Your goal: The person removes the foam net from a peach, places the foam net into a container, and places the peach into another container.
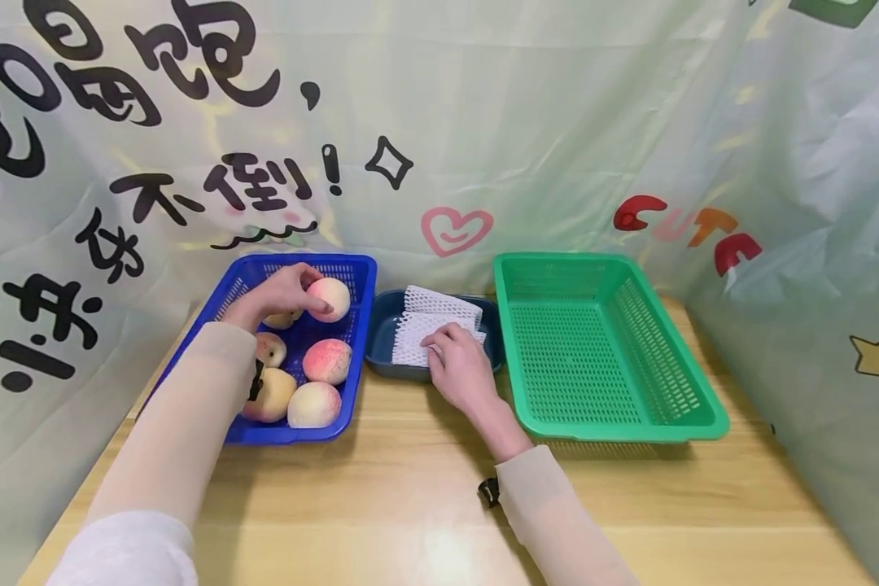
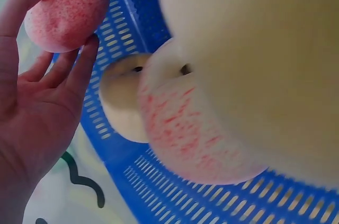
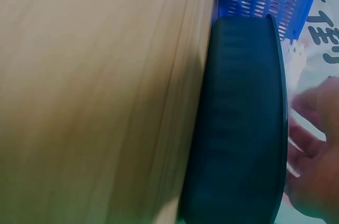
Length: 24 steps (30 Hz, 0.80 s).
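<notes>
A pink-and-cream peach (image 1: pixel 329 299) is gripped between the thumb and fingers of my left hand (image 1: pixel 284 290), over the far part of the blue basket (image 1: pixel 362 325). The left wrist view shows the same peach (image 2: pixel 69 9) at the fingertips. Several more peaches, among them a red-blushed peach (image 1: pixel 326 361) and a pale peach (image 1: pixel 313 405), lie in that basket. My right hand (image 1: pixel 457 366) is over white foam fruit nets (image 1: pixel 439 305) in a dark teal tub (image 1: pixel 381 358), its bent fingers touching them. Its fingertips are partly hidden behind the tub's rim in the right wrist view, so a pinch cannot be made out.
A green perforated basket (image 1: pixel 579 350) stands right of the tub, with nothing seen in it. Baskets and tub sit side by side on the wooden table (image 1: pixel 410 488), against a printed cloth backdrop (image 1: pixel 557 122) behind them.
</notes>
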### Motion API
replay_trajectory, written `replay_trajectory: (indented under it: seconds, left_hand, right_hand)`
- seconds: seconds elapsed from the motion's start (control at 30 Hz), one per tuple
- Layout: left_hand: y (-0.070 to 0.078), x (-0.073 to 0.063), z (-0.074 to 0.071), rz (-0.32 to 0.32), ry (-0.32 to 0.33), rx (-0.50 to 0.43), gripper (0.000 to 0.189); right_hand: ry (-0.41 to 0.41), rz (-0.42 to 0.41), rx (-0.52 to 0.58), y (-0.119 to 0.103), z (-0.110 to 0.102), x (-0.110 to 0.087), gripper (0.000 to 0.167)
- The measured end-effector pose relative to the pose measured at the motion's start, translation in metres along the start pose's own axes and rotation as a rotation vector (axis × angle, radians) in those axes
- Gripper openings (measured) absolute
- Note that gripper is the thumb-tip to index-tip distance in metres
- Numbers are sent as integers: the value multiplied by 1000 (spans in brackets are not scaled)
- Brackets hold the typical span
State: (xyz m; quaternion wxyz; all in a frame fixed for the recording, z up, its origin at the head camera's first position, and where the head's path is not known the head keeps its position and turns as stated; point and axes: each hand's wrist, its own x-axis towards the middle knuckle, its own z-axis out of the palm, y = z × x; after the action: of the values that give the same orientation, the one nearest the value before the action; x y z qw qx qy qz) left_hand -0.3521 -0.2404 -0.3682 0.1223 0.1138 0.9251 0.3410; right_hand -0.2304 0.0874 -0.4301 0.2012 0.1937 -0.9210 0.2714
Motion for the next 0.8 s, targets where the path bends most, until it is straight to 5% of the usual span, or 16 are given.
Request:
replay_trajectory:
  seconds: [0.3, 0.8]
  left_hand:
    - [-11, 3, 11, -45, -72, -8, 75]
    - [-11, 3, 13, -63, -147, 0, 67]
  right_hand:
    - [-298, 22, -129, 3, 2, -4, 38]
    - [-328, 35, -127, 4, 2, -5, 38]
